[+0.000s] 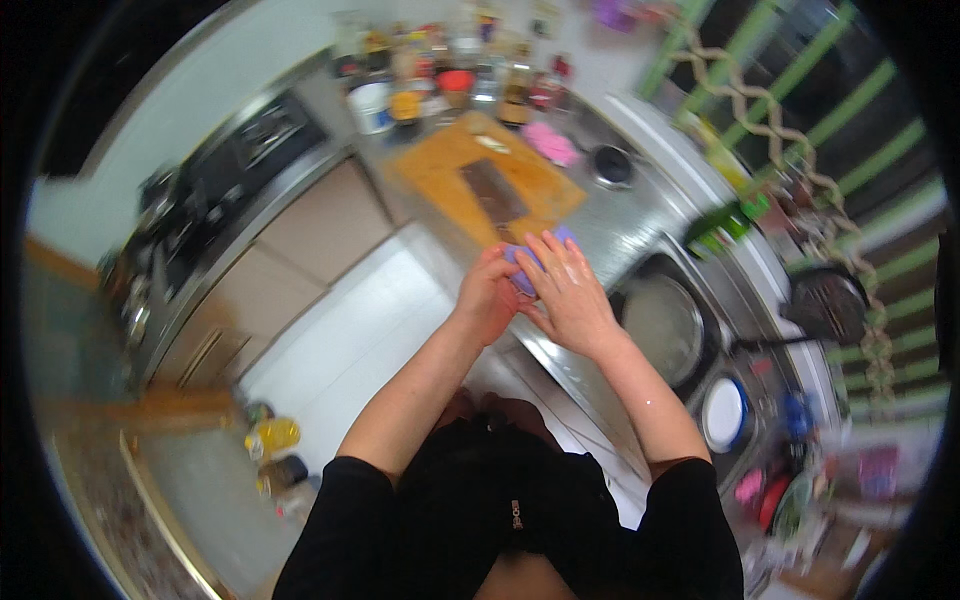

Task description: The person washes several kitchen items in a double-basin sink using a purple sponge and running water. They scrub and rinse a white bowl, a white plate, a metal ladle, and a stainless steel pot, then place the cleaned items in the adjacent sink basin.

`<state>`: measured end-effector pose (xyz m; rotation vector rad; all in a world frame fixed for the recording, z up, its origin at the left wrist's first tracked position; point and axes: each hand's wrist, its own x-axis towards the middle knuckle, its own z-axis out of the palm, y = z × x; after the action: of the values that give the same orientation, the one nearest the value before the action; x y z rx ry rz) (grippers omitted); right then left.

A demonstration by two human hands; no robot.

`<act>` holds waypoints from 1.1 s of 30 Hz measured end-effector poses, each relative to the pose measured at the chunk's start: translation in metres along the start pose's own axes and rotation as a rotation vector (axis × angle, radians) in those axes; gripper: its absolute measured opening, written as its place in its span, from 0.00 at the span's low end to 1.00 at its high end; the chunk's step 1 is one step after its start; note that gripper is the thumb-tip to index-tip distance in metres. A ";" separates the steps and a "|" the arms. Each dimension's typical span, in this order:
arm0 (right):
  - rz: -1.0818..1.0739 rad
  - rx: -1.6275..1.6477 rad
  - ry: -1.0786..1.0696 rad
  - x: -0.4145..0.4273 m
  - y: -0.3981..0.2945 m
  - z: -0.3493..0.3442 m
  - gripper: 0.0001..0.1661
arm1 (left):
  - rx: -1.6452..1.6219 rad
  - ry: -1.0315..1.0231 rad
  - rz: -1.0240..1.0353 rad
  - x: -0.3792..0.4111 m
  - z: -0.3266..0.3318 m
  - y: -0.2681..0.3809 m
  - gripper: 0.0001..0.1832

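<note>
Between my two hands is a purple cloth (523,279). My left hand (491,294) grips its near left side, thumb on top. My right hand (562,289) lies over the cloth with fingers stretched out, and its skin looks wet. Just beyond the hands, a cleaver (493,189) lies on a wooden cutting board (427,161), its handle pointing towards me. A small pale piece (491,142) rests near the board's far corner. A pink cloth (551,144) is at the board's right edge.
Bottles and jars (517,86) crowd the counter's back corner. At right, a sink (619,300) holds a round basin (664,326) of cloudy liquid. A green bottle (716,231) and a dark pan (829,304) are beyond it. A gas stove (262,142) stands at left; bottles (274,437) are low at left.
</note>
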<state>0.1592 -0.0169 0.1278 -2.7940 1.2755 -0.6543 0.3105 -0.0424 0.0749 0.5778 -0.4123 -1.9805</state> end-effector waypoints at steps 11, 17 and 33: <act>-0.632 0.205 -0.149 0.181 -0.093 0.083 0.40 | 0.149 0.443 0.345 -0.123 -0.091 0.162 0.20; -0.473 0.423 -0.094 0.289 -0.179 0.172 0.41 | 0.204 0.442 0.484 -0.180 -0.168 0.283 0.22; 0.333 1.125 -0.421 0.559 -0.364 0.315 0.19 | 1.448 1.707 0.592 -0.181 -0.482 0.793 0.20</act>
<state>0.8649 -0.2301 0.1086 -1.6347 0.8373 -0.4857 1.2296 -0.2580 0.1233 2.2893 -0.6610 0.1190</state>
